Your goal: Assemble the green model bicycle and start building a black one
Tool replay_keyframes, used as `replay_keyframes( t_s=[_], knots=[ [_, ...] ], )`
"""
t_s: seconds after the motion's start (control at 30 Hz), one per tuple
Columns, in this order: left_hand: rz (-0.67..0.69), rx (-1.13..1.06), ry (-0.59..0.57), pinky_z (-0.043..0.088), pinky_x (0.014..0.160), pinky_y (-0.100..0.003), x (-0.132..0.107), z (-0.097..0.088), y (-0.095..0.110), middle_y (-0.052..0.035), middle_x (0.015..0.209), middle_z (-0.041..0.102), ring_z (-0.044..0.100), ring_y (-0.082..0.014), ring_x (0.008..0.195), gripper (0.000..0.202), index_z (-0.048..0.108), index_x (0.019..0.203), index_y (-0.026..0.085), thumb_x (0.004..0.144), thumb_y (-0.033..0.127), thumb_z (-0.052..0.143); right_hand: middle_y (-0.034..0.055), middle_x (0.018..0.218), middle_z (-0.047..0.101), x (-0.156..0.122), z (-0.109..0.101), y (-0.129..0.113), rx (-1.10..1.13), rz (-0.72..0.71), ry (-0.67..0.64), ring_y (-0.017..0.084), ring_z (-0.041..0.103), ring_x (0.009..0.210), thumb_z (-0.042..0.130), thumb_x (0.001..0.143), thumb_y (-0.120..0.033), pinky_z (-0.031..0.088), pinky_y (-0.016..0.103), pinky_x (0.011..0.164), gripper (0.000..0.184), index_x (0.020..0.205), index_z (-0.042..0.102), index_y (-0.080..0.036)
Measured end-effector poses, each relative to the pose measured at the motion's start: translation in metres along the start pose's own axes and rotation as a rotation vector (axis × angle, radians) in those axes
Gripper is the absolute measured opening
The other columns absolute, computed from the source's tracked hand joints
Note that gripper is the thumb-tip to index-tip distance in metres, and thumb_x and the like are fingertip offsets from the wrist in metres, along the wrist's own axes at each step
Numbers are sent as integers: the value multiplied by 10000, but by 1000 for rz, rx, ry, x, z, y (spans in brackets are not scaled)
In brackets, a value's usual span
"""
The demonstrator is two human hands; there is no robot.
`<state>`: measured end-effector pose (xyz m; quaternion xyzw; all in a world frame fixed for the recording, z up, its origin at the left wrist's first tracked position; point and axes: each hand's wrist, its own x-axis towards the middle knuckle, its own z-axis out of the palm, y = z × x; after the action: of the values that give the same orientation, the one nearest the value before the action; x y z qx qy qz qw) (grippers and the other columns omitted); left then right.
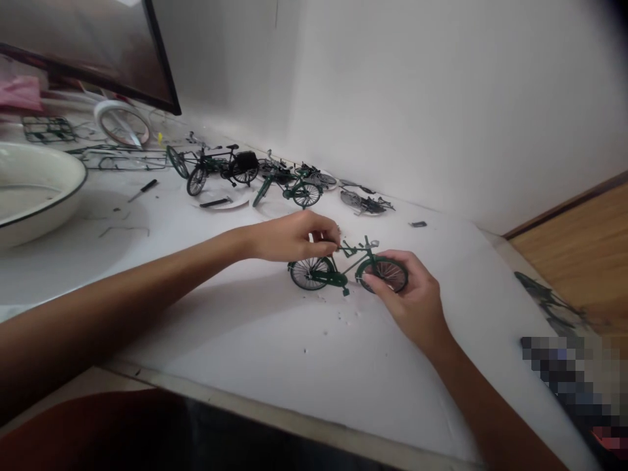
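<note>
A small green model bicycle [337, 277] stands upright on the white tabletop, its handlebar to the right. My right hand [415, 291] grips its front wheel, with the thumb on the near side and the fingers behind. Over the seat end, my left hand [304, 237] has its thumb and fingertips pinched together at the top of the frame. The saddle area is hidden by these fingers, so I cannot make out whether they hold the seat or a smaller part. Tiny dark bits are scattered on the table just below the bicycle.
Behind stand a black model bicycle [223, 163] and another green model bicycle [289, 186]; more bicycle parts [366, 201] lie along the wall. To the left are an enamel basin [73, 176], a slim dark-handled tool [143, 190] and a monitor [98, 49]. A small dark piece [418, 224] lies at right.
</note>
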<state>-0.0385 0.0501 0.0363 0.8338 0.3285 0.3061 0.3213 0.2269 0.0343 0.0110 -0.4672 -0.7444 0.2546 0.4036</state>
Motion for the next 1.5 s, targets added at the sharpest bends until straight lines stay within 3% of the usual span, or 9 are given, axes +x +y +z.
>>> replay_keyframes(
  t_s=[0.17,0.33,0.57,0.77,0.9,1.07,1.23,1.4,1.5],
  knots=[
    [-4,93,-22,415,569,-227,-9,-12,8,-34,805,707,595,-121,663,260,741,983,152,960,370,601,36,970,688,0,2,1,124,40,-25,216,662,883,780,805,-363,551,381,838,315,1053,640,-229],
    [-90,-152,38,489,637,-228,-19,-12,16,-66,896,706,631,-132,759,298,714,1112,145,949,383,637,25,961,670,0,1,-2,248,56,-40,200,642,889,760,827,-378,549,348,825,280,1038,642,-236],
    [-47,-376,-21,528,699,-223,-24,-10,21,-77,968,717,656,-127,808,270,721,1171,193,966,340,624,10,886,601,4,-3,-2,779,360,-301,153,558,756,695,893,-383,521,296,655,216,1039,629,-239],
    [56,-450,-110,569,815,-265,-26,-9,24,-118,1216,692,680,-159,974,323,691,1220,200,915,111,632,1,844,582,8,-7,2,898,464,-336,141,542,755,683,908,-385,518,277,690,165,897,642,-226],
    [102,-405,-138,575,844,-276,-26,-4,30,-124,1206,697,681,-183,1054,357,705,1200,192,897,32,608,-9,818,585,9,-7,2,908,527,-316,135,549,732,711,882,-390,526,268,689,176,888,646,-227],
    [140,-389,-46,572,870,-309,-26,5,39,-121,1144,705,684,-195,1041,288,730,1148,175,904,49,643,-10,767,593,9,-10,-1,917,566,-337,125,565,689,680,905,-401,523,245,663,194,879,646,-211],
    [211,-386,71,583,861,-338,-26,18,58,-109,1047,736,703,-209,982,171,763,1018,157,852,116,760,-6,702,594,6,-10,-6,807,564,-452,136,554,622,608,941,-465,477,249,569,254,951,660,-217],
    [304,-397,279,572,799,-337,-27,29,68,-89,976,748,704,-203,929,236,760,1039,161,822,70,777,24,876,682,0,-6,-18,829,482,-623,156,620,753,733,860,-427,528,288,706,225,975,712,-235],
    [288,-381,380,545,741,-325,-27,29,64,-64,927,747,694,-186,869,216,767,1019,185,834,73,764,83,1147,718,-1,-7,-23,813,435,-684,218,667,1029,672,906,-416,543,336,851,252,1066,752,-238]
  ],
)
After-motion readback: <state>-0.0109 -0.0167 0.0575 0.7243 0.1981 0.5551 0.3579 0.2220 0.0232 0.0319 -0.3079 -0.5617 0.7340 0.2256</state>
